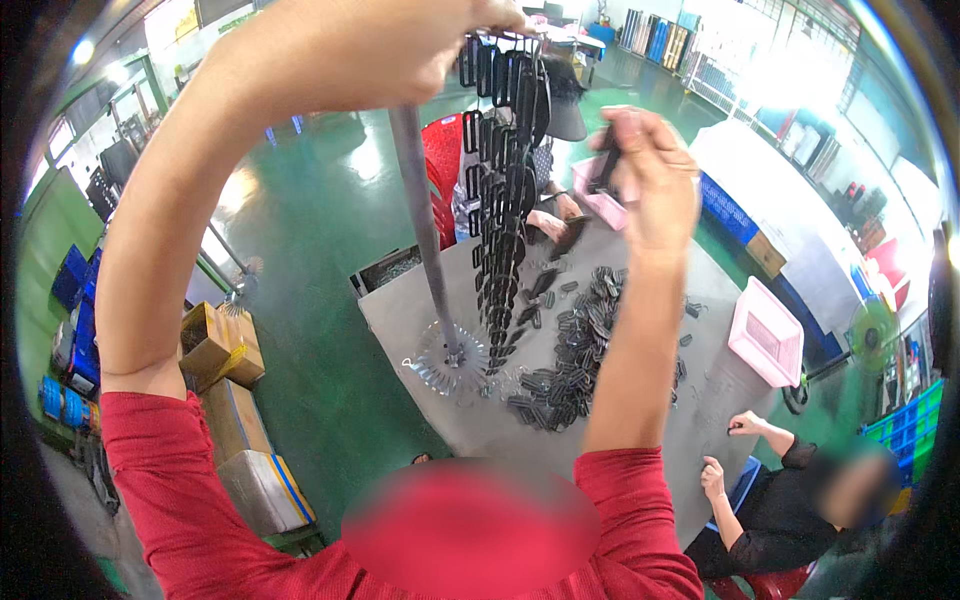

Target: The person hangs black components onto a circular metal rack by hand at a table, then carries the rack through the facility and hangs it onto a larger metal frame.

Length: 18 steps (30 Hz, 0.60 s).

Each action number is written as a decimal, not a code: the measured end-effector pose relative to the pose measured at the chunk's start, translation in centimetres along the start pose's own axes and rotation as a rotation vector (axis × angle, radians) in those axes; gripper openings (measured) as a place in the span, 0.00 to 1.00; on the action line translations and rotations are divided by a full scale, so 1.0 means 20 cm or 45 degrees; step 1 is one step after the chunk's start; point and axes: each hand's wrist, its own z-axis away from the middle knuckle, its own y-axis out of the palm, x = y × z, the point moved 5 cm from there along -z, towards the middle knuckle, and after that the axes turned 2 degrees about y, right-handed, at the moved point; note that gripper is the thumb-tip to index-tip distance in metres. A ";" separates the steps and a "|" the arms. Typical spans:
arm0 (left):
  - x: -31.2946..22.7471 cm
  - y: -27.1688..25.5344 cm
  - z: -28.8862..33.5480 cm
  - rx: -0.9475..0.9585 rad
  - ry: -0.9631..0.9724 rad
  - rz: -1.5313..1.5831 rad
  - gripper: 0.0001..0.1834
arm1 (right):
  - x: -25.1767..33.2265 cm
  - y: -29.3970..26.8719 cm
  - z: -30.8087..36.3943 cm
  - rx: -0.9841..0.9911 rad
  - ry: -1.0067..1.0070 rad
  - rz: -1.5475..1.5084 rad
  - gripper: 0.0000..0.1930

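Observation:
At the top of the view my left hand (400, 45) is raised with its fingers curled at the upper end of a tall hanging column of black oblong loops (490, 150). Its fingertips are partly cut off, so what they pinch is hidden. My right hand (655, 180), also raised, grips a black oblong piece (604, 165) between thumb and fingers, apart from the column. Beside the loops stands a grey pole (420, 190) with a round fan of metal wire hooks (450, 358) at its lower end. A heap of black loops (570, 365) lies below.
The heap rests on a grey table (480, 425). A pink basket (768, 332) stands at its right; another pink basket (600, 200) is at the far side. One co-worker (800, 500) sits right, another's hands (555, 220) work opposite. Cardboard boxes (225, 345) stand left.

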 end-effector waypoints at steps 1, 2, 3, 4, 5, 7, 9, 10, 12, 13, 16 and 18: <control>0.02 0.02 0.01 -0.026 0.005 -0.001 0.25 | -0.02 -0.11 -0.02 -0.131 -0.028 0.141 0.10; 0.02 0.03 0.00 -0.052 0.044 0.005 0.24 | 0.00 -0.25 -0.03 -0.193 -0.002 0.312 0.10; 0.02 0.01 0.01 -0.092 0.088 0.007 0.23 | 0.01 -0.41 -0.04 -0.276 -0.044 0.482 0.10; 0.05 0.02 0.00 -0.111 0.101 0.009 0.23 | -0.01 -0.55 -0.05 -0.358 -0.054 0.639 0.11; 0.09 0.02 0.00 -0.133 0.108 0.005 0.22 | -0.03 -0.67 -0.06 -0.366 -0.012 0.785 0.11; 0.17 0.06 -0.01 -0.096 0.205 0.075 0.22 | -0.10 -0.82 -0.05 -0.398 0.063 0.860 0.11; 0.05 -0.01 0.02 -0.089 0.161 0.024 0.22 | -0.19 -1.03 -0.01 -0.332 0.227 1.126 0.12; 0.06 0.00 0.01 -0.074 0.122 -0.010 0.23 | -0.26 -1.07 0.00 -0.242 0.400 1.359 0.13; 0.09 0.03 -0.03 -0.092 0.136 0.005 0.23 | -0.26 -1.06 0.06 -0.214 0.812 2.005 0.16; 0.10 0.03 -0.04 -0.110 0.159 0.029 0.23 | -0.27 -1.05 0.06 -0.168 0.731 2.196 0.19; 0.00 -0.02 -0.05 -0.120 0.171 -0.017 0.19 | -0.12 -0.57 0.01 -0.220 -0.072 1.348 0.15; 0.03 0.01 -0.10 0.069 -0.001 -0.056 0.15 | 0.00 -0.16 0.04 -0.234 -0.389 0.991 0.12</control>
